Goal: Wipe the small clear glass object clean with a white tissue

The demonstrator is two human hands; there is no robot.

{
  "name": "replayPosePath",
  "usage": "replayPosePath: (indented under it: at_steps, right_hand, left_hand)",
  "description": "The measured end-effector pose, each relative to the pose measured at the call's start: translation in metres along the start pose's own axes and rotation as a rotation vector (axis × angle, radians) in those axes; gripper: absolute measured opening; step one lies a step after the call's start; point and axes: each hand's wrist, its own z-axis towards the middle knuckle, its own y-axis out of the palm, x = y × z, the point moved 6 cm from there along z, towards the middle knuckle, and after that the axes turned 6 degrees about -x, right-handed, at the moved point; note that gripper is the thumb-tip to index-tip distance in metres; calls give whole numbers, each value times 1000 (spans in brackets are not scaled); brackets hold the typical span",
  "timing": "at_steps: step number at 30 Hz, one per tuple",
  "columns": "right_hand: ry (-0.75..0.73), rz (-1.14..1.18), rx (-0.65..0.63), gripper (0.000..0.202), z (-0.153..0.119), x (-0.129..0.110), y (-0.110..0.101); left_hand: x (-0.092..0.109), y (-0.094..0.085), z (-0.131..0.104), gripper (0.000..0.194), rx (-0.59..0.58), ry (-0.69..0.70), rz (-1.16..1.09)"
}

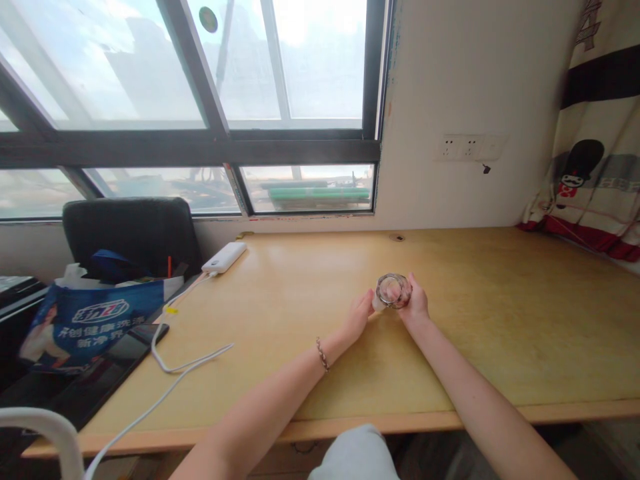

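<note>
A small round, see-through thing (394, 291), like a glass dish or cup, is held up over the wooden desk. Its rim looks dark and patterned, and fingers show through its middle. My right hand (417, 303) is wrapped round its right side and underside. At its left, my left hand (358, 316) has its fingers pressed together against a whitish piece (379, 303) at the rim. Whether that piece is part of the round thing, I cannot tell. A chain bracelet (323, 355) sits on my left wrist.
A white power bank (225, 257) with a white cable (186, 367) lies on the left of the desk (500, 333). Beyond that edge are a black chair (131, 223), a blue bag (100, 327) and a dark flat panel (115, 367). A curtain (600, 147) hangs at the right.
</note>
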Motion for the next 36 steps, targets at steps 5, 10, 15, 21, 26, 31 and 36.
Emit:
replayPosePath:
  at_steps: [5, 10, 15, 21, 26, 31, 36]
  right_hand:
    - [-65, -92, 109, 49, -3, -13, 1]
    - [-280, -552, 111, 51, -12, -33, 9]
    - [-566, -1228, 64, 46, -26, -48, 26]
    - [-725, -1584, -279, 38, -34, -34, 45]
    - [-739, -1632, -404, 37, -35, -29, 49]
    - [-716, -1585, -423, 37, -36, -32, 52]
    - [-713, -1515, -505, 24, -42, -35, 63]
  left_hand:
    - [-22, 6, 3, 57, -60, -148, -270]
    - [-23, 9, 1, 58, -82, -221, -375]
    - [-20, 13, -1, 57, -149, -269, -395]
    - [-21, 8, 1, 45, -93, -278, -394]
    - [-17, 3, -1, 39, -16, -193, -361]
    - [-9, 2, -3, 33, 55, -125, -347]
    - [0, -13, -1, 22, 160, -14, -445]
